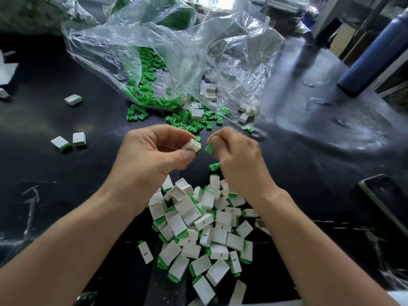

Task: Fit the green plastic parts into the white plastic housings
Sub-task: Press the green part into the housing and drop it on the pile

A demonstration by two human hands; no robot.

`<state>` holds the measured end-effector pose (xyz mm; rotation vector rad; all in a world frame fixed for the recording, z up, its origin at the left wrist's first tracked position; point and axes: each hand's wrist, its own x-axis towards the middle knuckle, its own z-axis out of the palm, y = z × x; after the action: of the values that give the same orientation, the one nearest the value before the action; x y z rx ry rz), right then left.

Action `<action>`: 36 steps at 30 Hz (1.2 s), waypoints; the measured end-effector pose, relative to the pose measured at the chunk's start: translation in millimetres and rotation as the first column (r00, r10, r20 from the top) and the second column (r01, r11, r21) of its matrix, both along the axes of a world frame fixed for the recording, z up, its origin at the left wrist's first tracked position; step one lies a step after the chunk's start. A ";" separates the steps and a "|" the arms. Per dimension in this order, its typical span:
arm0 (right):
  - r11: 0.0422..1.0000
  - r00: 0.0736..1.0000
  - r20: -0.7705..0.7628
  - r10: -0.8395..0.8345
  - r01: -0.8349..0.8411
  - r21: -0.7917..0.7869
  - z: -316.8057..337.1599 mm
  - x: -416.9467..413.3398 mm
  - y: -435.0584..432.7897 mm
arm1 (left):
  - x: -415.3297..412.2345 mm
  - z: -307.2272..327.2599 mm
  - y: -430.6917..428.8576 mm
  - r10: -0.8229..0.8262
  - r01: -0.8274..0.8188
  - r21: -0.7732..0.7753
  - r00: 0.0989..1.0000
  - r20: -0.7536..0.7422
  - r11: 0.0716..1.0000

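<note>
My left hand pinches a white housing between thumb and fingers, its open end turned right. My right hand pinches a green part a little to the right of that housing; the two do not touch. Another green part shows under my right palm. Loose green parts lie just beyond my hands, spilling from a clear plastic bag. White housings sit inside the bag at its right side. A heap of housings with green parts fitted lies between my forearms.
Three fitted housings lie apart on the black table at left. A dark blue bottle stands at the right rear. A phone lies at the right edge. More bags of green parts are at the back left.
</note>
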<state>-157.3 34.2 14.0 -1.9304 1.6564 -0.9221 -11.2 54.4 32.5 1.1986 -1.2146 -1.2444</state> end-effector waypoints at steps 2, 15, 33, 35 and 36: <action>0.998 0.937 0.349 -0.015 -0.006 0.057 7.9 -4.0 2.0 | -1.5 0.6 1.2 -0.019 0.019 0.017 0.999 -0.027 1.000; 0.977 0.820 0.557 0.132 -0.203 0.068 14.9 -0.8 15.2 | -1.4 2.1 2.7 -0.071 0.072 0.073 0.997 -0.019 0.995; 0.993 0.861 0.498 0.100 -0.117 0.003 13.7 2.3 19.9 | -2.4 3.7 4.1 -0.122 0.121 0.062 0.992 0.013 0.991; 0.994 0.865 0.493 0.094 -0.108 0.000 13.2 3.4 20.4 | -2.2 3.6 4.4 -0.124 0.123 0.055 0.992 0.011 0.991; 0.995 0.867 0.491 0.090 -0.103 0.000 13.0 3.9 20.6 | -2.2 3.4 4.5 -0.122 0.121 0.054 0.993 0.007 0.991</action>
<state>-153.3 54.8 26.9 -1.5681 1.2531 -1.2206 -13.4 58.8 36.0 1.1856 -1.2854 -1.3695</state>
